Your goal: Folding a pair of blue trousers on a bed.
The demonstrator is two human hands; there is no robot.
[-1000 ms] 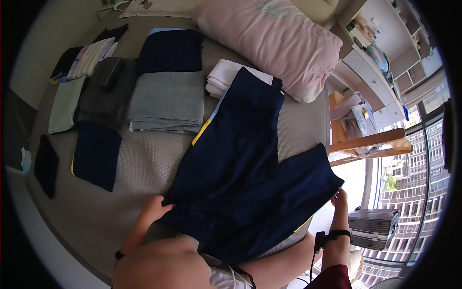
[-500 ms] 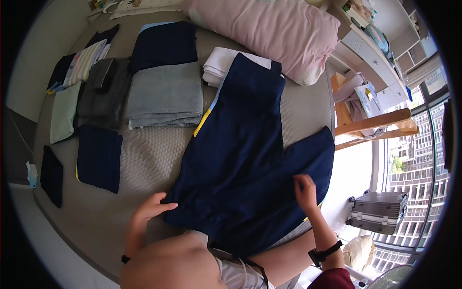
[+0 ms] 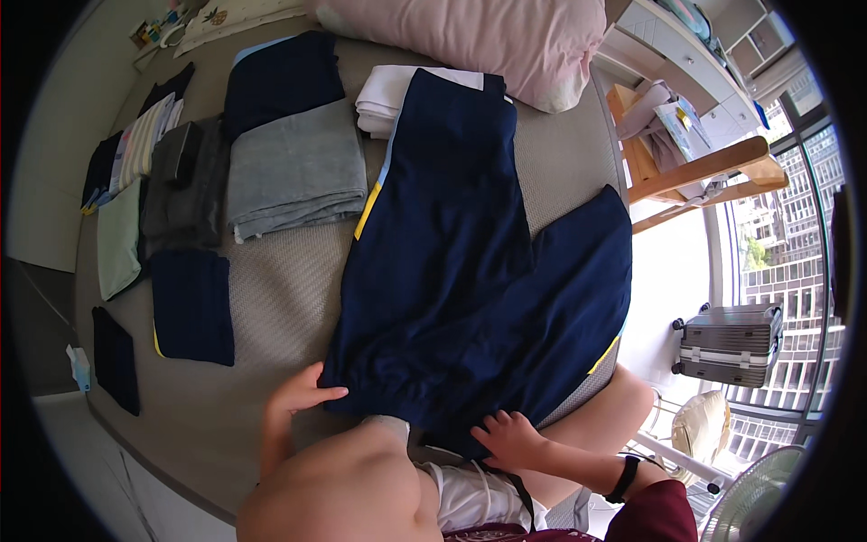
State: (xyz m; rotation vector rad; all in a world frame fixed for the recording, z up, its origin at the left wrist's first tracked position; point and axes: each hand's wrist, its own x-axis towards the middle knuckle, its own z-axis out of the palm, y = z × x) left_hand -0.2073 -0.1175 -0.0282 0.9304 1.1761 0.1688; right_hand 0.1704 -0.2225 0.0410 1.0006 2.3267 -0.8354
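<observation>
Navy trousers with yellow and light blue side trim lie spread on the bed, legs pointing away from me and apart. The gathered waistband is nearest my body. My left hand pinches the waistband's left corner, thumb on top and the other fingers partly hidden. At the waistband's right end my right hand rests with curled fingers gripping the fabric, just above my lap. One trouser leg overlaps a folded white garment; the other stretches toward the bed's right edge.
Folded grey cloth, dark grey cloth, navy clothes and a pale green item cover the bed's left side. A pink quilt lies at the far end. Right of the bed stand a wooden chair, suitcase and fan.
My right hand has moved down and left from above the right trouser leg to the waistband, taking hold there. My left hand still holds its corner. The view has shifted slightly.
</observation>
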